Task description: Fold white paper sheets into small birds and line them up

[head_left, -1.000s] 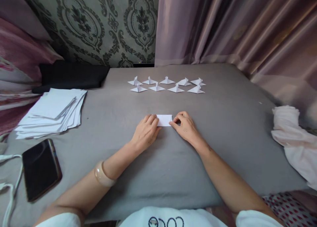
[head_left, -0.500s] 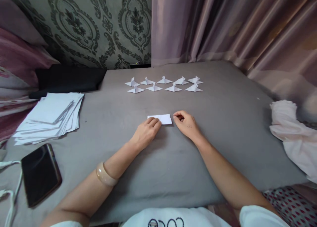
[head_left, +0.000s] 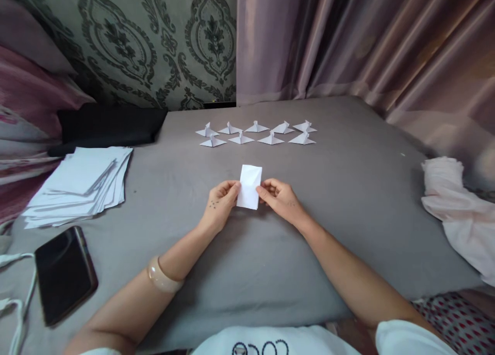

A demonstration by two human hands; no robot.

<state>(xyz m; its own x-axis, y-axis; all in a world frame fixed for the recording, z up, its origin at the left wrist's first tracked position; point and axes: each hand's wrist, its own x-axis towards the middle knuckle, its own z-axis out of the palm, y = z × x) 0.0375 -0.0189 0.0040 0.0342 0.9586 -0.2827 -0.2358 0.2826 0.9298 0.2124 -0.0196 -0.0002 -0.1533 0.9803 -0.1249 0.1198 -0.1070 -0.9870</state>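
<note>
A small folded sheet of white paper (head_left: 248, 187) is held upright, its long side pointing away from me, above the middle of the table. My left hand (head_left: 222, 203) pinches its left edge between thumb and fingers. On the opposite edge, my right hand (head_left: 281, 199) grips it the same way, thumb on top. Faint creases run across the paper's face. Beyond it, several folded white paper figures (head_left: 271, 138) with pointed wings stand in two rows.
At the left lies a stack of white paper sheets (head_left: 77, 184), with a black folded cloth (head_left: 112, 125) behind it. A phone (head_left: 65, 275) and white cables (head_left: 29, 288) are at the near left. Pale bunched fabric (head_left: 460, 210) lies on the grey-covered table (head_left: 367, 200) at the right.
The paper has turned from lying crosswise under my left hand to standing lengthwise between both hands. My right hand has moved left and taken hold of its right edge.
</note>
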